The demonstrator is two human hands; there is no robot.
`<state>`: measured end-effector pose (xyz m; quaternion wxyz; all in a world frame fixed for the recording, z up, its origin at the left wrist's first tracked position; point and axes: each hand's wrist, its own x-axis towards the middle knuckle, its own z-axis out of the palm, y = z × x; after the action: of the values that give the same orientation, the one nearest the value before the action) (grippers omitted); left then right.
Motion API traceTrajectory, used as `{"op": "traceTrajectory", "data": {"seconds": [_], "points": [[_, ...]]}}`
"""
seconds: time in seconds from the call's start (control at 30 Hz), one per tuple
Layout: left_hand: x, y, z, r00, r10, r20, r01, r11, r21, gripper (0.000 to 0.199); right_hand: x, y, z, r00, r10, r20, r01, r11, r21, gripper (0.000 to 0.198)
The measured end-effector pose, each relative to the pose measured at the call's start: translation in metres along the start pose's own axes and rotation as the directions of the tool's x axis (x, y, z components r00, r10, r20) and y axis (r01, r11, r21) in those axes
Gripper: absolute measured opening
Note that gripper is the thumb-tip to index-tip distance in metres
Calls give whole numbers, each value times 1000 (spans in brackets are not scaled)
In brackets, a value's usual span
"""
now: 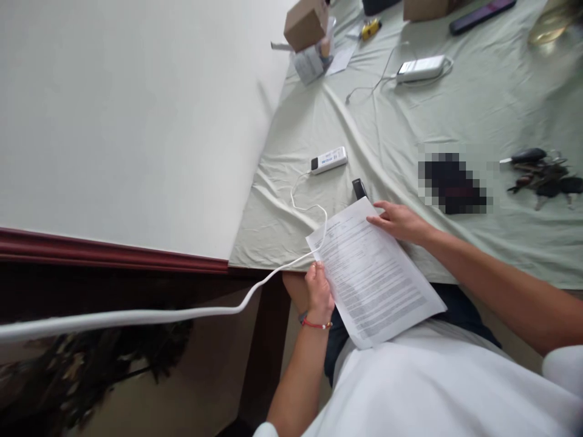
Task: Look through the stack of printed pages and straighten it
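Observation:
Printed sheets of paper (378, 279) lie tilted across the table's near edge and my lap, their upper end over the cloth. My left hand (319, 290) is closed on the left edge, thumb on top. At the upper right edge my right hand (398, 221) has its thumb and fingers around the paper's margin. A white cable (255, 285) passes over the upper left corner of the sheets and runs to a white power bank (328, 160) on the table. Just beyond the paper's top lies a small black object (359, 188), partly hidden.
A pale green cloth (273, 212) covers the table against a white wall. Keys (546, 176) and a blurred-out dark item (453, 185) are at the right. Farther back are a second white power bank (421, 68), a cardboard box (306, 24) and a yellow item (370, 29).

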<state>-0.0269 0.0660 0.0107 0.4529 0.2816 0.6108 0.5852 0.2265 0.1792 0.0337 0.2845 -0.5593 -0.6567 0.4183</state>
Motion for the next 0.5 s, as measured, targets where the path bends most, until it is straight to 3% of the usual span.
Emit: {"op": "traceTrajectory", "data": {"seconds": [0.1, 0.17, 0.3, 0.5], "points": [[3, -1, 2, 1000, -1, -28, 2, 999, 37, 40, -12, 2, 4, 979, 37, 202, -114, 917, 383, 27], [5, -2, 4, 999, 11, -46, -8, 998, 63, 40, -18, 2, 7, 958, 76, 278, -217, 823, 524, 18], [4, 2, 10, 999, 30, -20, -30, 999, 15, 37, -20, -1, 4, 953, 200, 228, -286, 844, 455, 24], [-10, 19, 20, 984, -122, 132, 145, 973, -181, 45, -7, -7, -14, 971, 107, 213, -208, 816, 539, 21]]}}
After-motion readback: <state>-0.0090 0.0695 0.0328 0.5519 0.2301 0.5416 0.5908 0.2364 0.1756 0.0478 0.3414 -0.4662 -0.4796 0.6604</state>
